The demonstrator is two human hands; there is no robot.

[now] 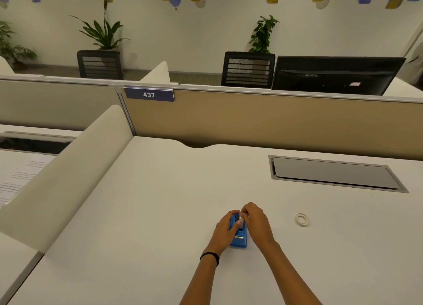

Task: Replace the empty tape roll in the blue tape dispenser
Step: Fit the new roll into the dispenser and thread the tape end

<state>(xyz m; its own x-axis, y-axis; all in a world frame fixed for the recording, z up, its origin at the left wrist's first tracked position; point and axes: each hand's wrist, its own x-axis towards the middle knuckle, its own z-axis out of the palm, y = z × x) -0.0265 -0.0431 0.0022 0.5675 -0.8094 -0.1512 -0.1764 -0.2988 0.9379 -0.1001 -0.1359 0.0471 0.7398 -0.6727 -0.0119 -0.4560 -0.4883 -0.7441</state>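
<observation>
The blue tape dispenser [240, 240] stands on the white desk [160, 213], its cutter end toward me. My left hand [223, 232] wraps its left side and holds it. My right hand [257, 221] is over the dispenser's far end, fingertips pinched on something small and pale at the top of the roll bay; what it is I cannot make out. A white tape roll [302, 219] lies flat on the desk to the right, apart from both hands.
A grey cable hatch [334, 173] is set into the desk at the back right. A beige partition [251, 119] with a "437" tag closes the far edge; a white divider [68, 167] runs along the left. Papers [16, 179] lie on the neighbouring desk.
</observation>
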